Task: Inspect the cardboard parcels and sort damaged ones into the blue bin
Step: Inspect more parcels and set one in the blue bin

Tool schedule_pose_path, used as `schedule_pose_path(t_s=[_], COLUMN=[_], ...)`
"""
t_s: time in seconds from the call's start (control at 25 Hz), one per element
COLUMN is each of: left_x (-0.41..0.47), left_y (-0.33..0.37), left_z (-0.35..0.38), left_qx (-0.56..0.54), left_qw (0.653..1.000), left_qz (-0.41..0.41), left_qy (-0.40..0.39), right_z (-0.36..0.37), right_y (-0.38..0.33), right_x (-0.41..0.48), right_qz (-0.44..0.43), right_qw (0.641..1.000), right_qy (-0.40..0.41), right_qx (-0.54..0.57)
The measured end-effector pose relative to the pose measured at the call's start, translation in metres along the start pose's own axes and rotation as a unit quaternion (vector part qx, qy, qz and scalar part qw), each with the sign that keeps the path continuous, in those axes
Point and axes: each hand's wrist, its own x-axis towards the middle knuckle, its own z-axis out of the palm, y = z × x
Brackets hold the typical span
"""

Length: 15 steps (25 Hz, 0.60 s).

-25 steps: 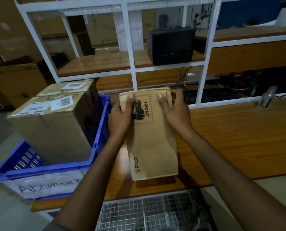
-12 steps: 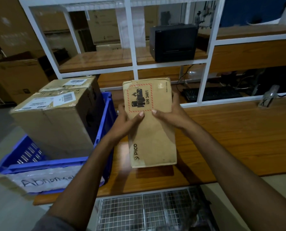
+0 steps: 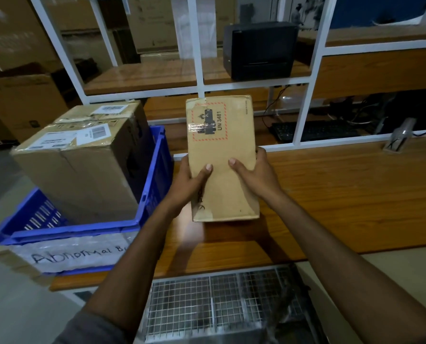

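A slim brown cardboard parcel [image 3: 220, 135] with a red-hatched "UN 3481" battery label and clear tape over it is lifted above the wooden table [image 3: 343, 194]. My left hand [image 3: 188, 182] grips its left edge, thumb on the top face. On the other side, my right hand [image 3: 253, 173] holds the right edge the same way. To the left, the blue bin [image 3: 155, 170], labelled "Abnormal B...", holds a large cardboard box [image 3: 82, 165] with shipping labels, and a second box [image 3: 107, 111] behind it.
A white metal shelf frame [image 3: 198, 58] rises behind the table, with a black printer [image 3: 260, 49] on its wooden shelf. A keyboard [image 3: 313, 130] and cables lie behind the frame. A wire mesh cage [image 3: 207, 301] sits below the table edge. Stacked cartons [image 3: 20, 103] stand far left.
My hands have slid down from the parcel's far end to its middle. The parcel has lifted and tipped up, its far end rising toward the shelf frame.
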Motion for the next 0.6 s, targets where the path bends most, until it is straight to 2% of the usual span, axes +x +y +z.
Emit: schedule_pose_path(t_s=[0.12,0.28,0.44,0.6], left_x=[-0.007,-0.006,-0.013,-0.019], left_y=[-0.009,-0.028,-0.046,-0.041], left_z=[-0.003,0.001,0.002,-0.009], left_qx=[0.012,0.02,0.022,0.053], left_qw=[0.999,0.999,0.996,0.99], left_qz=[0.008,0.009,-0.001,0.055], left_qy=[-0.05,-0.04,-0.092,-0.12], right_z=[-0.008,0.003,-0.003,-0.022], right_y=[0.005,0.022,0.032,0.036], right_x=[-0.001,-0.009,-0.016,-0.021], right_qz=[0.018,-0.005,0.012,-0.027], right_qw=[0.996,0.999,0.992,0.987], right_qy=[-0.084,-0.034,-0.128,-0.155], right_qx=[0.022,-0.03,-0.017,-0.029])
